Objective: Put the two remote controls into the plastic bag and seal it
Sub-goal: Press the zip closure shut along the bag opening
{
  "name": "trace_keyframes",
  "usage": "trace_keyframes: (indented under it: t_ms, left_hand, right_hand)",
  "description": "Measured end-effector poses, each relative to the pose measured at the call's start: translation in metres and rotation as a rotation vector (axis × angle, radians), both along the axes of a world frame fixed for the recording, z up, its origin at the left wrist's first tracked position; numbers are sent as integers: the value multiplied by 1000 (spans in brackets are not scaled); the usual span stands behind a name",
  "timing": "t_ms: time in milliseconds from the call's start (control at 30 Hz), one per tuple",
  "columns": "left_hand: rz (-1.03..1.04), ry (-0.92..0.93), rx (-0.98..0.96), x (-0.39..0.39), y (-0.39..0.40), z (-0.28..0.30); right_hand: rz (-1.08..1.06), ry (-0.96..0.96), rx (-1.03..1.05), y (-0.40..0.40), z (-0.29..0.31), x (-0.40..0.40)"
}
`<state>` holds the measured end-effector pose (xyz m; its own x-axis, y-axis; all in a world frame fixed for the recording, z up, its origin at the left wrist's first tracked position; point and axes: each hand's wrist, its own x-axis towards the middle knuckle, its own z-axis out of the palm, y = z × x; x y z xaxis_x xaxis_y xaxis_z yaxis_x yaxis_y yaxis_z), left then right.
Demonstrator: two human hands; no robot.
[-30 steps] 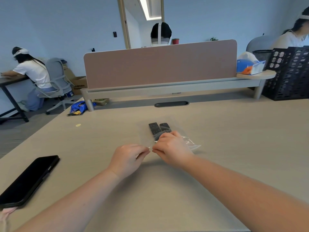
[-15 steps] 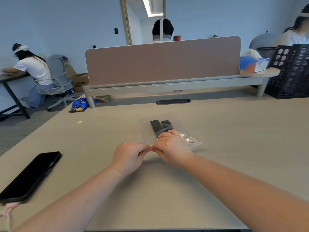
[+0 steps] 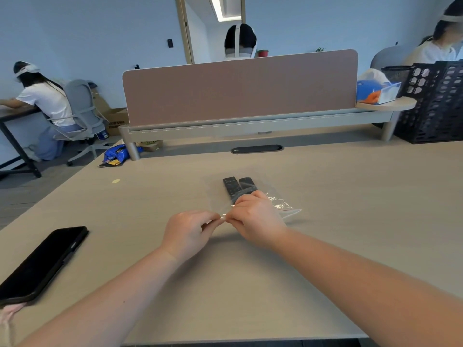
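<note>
- The fingers (image 3: 213, 221) of the left hand (image 3: 186, 234) are pinched tight on the near edge of the plastic bag (image 3: 215, 196), thumb against forefinger.
- The fingers of the right hand (image 3: 255, 220) are pinched on the same edge, just beside the left hand's, so the two sets of fingertips almost touch.
- The plastic bag lies flat on the desk (image 3: 350, 196) at 12 o'clock from the hands, its near edge lifted slightly in the grip; a crinkled corner of it sticks out at 3 o'clock from the right hand.
- The two remote controls (image 3: 231, 186) sit inside the bag side by side and touching, both dark, their long sides pointing toward 12 o'clock; their near ends are hidden behind the right hand.
- Whether the bag's strip is closed along its length cannot be told.
- A black phone (image 3: 42, 261) lies face up on the desk at 9 o'clock from the hands, well apart from the bag.
- A pink divider panel (image 3: 238, 88) stands upright along the far side of the desk at 12 o'clock.
- A black crate (image 3: 436, 101) stands at 2 o'clock, on the far right corner of the desk.
</note>
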<state>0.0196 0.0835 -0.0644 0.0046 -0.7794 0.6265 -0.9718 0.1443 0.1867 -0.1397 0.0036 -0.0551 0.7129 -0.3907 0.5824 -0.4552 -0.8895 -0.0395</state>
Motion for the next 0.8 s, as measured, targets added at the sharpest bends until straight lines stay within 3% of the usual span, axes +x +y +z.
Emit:
trace_keyframes:
  t_ms: [800]
  left_hand:
    - [-97, -118, 13, 7, -2, -2]
  right_hand:
    - [28, -62, 110, -1, -12, 2]
